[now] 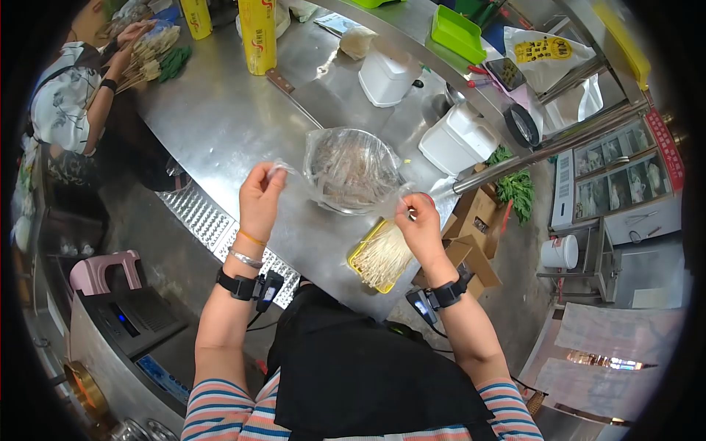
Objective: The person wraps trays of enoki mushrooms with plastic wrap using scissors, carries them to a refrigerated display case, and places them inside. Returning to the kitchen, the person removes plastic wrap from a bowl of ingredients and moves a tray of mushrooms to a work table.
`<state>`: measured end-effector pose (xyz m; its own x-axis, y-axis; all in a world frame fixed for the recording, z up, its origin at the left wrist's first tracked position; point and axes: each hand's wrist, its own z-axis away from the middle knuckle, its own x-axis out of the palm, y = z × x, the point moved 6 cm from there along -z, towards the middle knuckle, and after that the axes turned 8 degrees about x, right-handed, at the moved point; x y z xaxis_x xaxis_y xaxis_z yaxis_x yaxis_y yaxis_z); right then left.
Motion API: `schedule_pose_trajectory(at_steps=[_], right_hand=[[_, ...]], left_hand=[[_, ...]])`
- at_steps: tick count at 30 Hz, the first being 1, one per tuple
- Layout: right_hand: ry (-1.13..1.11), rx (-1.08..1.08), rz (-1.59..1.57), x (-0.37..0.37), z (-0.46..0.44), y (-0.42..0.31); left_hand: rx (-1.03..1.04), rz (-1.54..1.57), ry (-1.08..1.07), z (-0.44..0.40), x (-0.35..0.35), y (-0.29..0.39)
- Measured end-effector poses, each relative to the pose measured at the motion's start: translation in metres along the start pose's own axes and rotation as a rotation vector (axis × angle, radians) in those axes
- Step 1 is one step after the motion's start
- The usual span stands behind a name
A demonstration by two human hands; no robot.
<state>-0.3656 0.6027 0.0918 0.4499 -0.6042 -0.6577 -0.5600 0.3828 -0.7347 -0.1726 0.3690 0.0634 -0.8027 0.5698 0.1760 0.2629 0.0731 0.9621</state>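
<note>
A round container of brownish food stands on the steel table, covered by clear plastic film. My left hand, left of the container, pinches one end of the film. On the other side, my right hand pinches the opposite end between thumb and fingers. The film stretches from both hands toward the container; whether it is a bag or a sheet I cannot tell. Just below the container and beside my right hand, a yellow tray holds enoki mushrooms.
Behind the container lies a cleaver near two white plastic tubs. Yellow cling film boxes stand at the back. At the far left, a co-worker handles skewers. Cardboard boxes and leafy greens are to the right.
</note>
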Motion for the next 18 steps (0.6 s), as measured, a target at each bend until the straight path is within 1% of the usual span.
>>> schedule_pose_trajectory(at_steps=[1,2,3,4,6,7,9,11,13,14,15,18], right_hand=[[-0.045,0.117,-0.188,0.002,0.002,0.014],[-0.091,0.235,-0.376,0.005,0.006,0.027],[-0.111,0.296,-0.451,0.004,0.010,0.029],[-0.112,0.299,-0.451,0.000,0.013,0.020],[-0.157,0.521,-0.770,-0.002,0.023,0.014],[-0.155,0.530,-0.770,-0.005,0.024,0.013],[-0.185,0.651,-0.933,-0.006,0.024,0.018],[-0.212,0.657,-0.994,-0.005,0.021,0.027],[-0.242,0.656,-1.053,-0.001,0.021,0.031],[-0.207,0.625,-1.074,-0.001,0.019,0.032],[-0.172,0.593,-1.095,-0.001,0.017,0.032],[-0.210,0.532,-1.014,0.008,0.007,0.039]], left_hand=[[0.009,0.064,-0.023,-0.001,-0.001,0.004],[0.008,0.064,-0.024,-0.002,-0.001,0.005],[-0.019,0.158,-0.004,-0.001,-0.002,0.004],[-0.048,0.252,0.017,-0.001,-0.001,0.005],[-0.082,0.288,0.049,-0.003,0.000,0.016],[-0.114,0.325,0.081,-0.003,0.002,0.021],[-0.100,0.308,0.049,-0.008,0.009,0.031],[-0.080,0.290,0.018,-0.014,0.017,0.035],[-0.041,0.314,-0.106,-0.018,0.032,0.040],[-0.040,0.315,-0.105,-0.020,0.036,0.039],[-0.016,0.290,-0.149,-0.022,0.042,0.039],[0.052,0.223,-0.234,-0.028,0.053,0.029]])
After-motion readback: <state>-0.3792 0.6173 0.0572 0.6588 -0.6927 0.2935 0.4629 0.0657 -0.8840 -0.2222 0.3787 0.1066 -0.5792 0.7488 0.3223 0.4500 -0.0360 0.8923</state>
